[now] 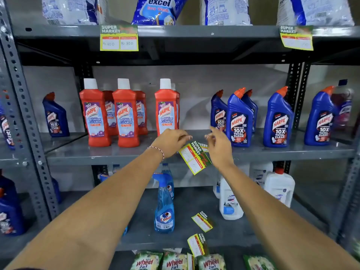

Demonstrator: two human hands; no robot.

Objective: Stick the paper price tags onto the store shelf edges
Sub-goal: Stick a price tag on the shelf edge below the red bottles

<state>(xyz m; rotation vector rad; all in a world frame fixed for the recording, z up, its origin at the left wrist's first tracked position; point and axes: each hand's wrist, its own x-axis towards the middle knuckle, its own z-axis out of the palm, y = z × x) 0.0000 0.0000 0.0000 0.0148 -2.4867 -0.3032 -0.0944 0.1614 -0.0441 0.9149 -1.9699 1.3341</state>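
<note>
Top shelf edge [194, 32] has two tags stuck on: one left of center [119, 38], one far right [296, 37], w/ detergent bags [158, 9] above. Middle shelf [116, 152]: bathroom cleaner bottles [124, 114] on the left, toilet cleaner bottles [240, 118] to the right. A loose tag [194, 157] hangs over that shelf's front edge, between both hands. Two more tags [202, 222] lie on the lower shelf, right of the spray bottle [164, 207].

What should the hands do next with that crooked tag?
Probably turn the tilted price tag level and press it onto the middle shelf edge. It hangs askew there between the left hand and right hand, unlike the straight tag above.
</note>
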